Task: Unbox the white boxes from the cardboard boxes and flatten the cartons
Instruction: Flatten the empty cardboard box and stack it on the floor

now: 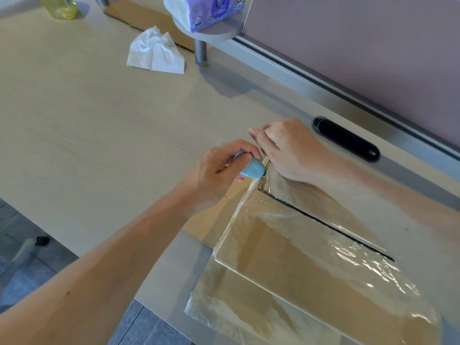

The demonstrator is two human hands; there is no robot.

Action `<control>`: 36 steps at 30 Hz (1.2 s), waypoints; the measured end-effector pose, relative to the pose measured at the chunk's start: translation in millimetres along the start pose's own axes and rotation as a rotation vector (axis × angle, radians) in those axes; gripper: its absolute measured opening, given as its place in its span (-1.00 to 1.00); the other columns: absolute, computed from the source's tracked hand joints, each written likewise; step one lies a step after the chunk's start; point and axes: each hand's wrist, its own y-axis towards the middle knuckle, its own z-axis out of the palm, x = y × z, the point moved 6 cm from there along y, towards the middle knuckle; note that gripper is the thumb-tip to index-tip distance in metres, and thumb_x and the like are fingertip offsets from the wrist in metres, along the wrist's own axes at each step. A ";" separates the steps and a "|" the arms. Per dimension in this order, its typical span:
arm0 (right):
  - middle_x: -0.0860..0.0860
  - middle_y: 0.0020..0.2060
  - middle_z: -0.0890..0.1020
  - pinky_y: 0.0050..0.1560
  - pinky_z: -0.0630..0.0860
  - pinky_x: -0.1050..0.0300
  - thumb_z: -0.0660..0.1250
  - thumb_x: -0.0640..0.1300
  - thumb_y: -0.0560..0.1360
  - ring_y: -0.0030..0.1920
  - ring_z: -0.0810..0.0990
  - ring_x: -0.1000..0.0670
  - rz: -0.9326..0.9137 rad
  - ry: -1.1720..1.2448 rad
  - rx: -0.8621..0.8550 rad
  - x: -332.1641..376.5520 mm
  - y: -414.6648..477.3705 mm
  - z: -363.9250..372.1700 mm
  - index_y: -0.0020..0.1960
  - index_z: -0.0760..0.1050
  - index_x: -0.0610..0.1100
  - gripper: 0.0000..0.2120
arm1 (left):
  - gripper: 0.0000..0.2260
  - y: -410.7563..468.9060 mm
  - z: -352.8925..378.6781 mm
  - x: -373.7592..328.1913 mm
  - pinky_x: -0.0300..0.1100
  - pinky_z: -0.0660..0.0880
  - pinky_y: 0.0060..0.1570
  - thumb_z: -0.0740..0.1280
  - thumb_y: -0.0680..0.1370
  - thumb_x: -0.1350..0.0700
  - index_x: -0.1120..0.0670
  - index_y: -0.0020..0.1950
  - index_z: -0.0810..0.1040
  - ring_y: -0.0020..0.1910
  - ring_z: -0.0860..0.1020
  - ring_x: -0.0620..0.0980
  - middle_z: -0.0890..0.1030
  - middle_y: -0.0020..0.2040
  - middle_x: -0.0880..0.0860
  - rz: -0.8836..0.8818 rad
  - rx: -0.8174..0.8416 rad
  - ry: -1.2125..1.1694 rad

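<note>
Brown cardboard carton (298, 257), wrapped in clear tape, is lying near right on pale wooden surface (99, 120) | left hand (216, 170) fingers (231, 146) are grasping small blue plastic cutter (251, 169) at the far seam, probably to slit tape | right hand (291, 150) is gripping the carton's far end, steadying it

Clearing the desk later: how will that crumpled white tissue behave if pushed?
The tissue looks thin and creased, so probably floppy and light. Lying loose on the desk, it would likely slide or bunch rather than roll.
</note>
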 end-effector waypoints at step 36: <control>-0.09 -0.55 0.37 -0.35 0.23 0.03 0.10 0.02 0.70 -0.48 0.38 -0.12 0.016 -0.049 0.052 7.6 -10.0 -0.4 -0.43 0.25 -0.18 -0.44 | -0.83 -29.0 19.1 7.5 -0.21 0.39 -0.14 0.26 0.65 0.19 0.04 -0.06 0.62 -0.19 0.51 -0.02 0.59 -0.20 -0.10 0.020 -0.037 -0.131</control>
